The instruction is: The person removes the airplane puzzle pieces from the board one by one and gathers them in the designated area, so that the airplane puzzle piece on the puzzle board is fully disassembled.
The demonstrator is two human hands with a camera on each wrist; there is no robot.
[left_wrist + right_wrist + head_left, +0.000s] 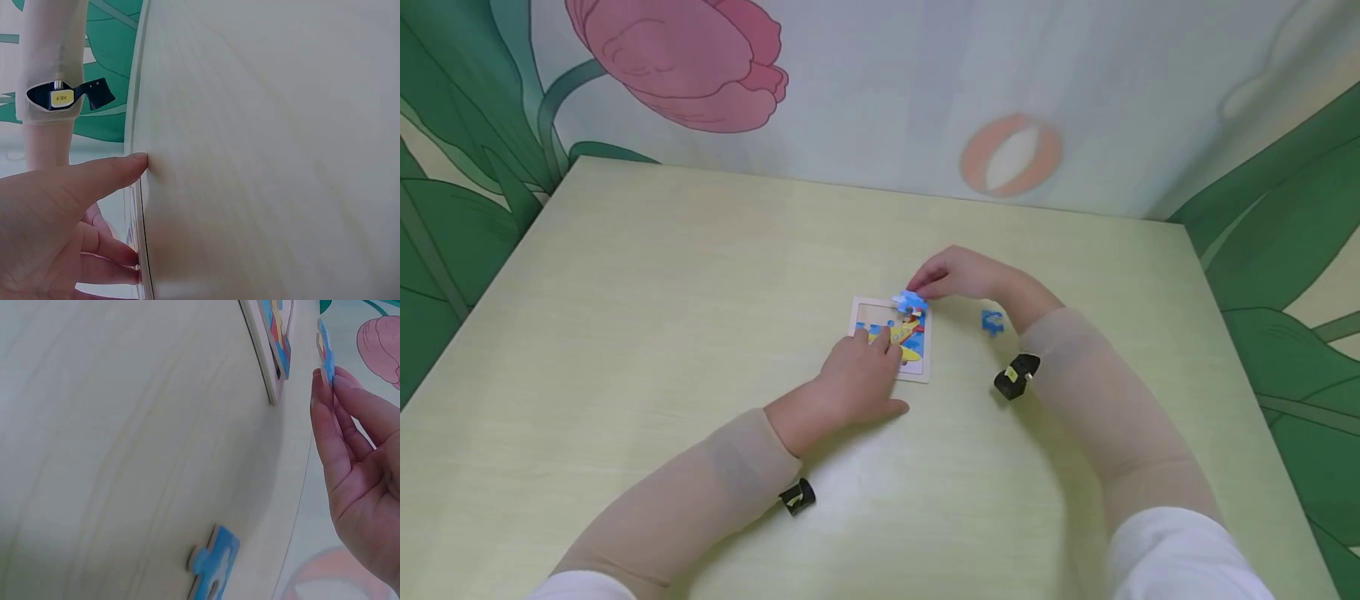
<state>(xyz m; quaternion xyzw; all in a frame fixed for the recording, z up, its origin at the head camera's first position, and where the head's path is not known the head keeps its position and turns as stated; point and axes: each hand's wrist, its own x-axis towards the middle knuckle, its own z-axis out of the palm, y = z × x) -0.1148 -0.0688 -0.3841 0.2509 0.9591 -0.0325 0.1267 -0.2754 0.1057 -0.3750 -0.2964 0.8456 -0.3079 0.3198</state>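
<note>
A small jigsaw puzzle in a pale wooden frame lies on the table, partly filled with blue and yellow picture pieces. My left hand rests on its lower left part, fingertips pressing the pieces and thumb out on the tabletop. Between thumb and fingers, my right hand pinches a blue puzzle piece over the frame's upper right corner. In the right wrist view this puzzle piece is held up, apart from the frame. The left fingers cover part of the picture.
Another blue puzzle piece lies on the table to the right of the frame, beneath the right wrist. A black wrist camera sticks out from the right sleeve, and another black camera from the left. A wall with painted flowers borders the table's far edge.
</note>
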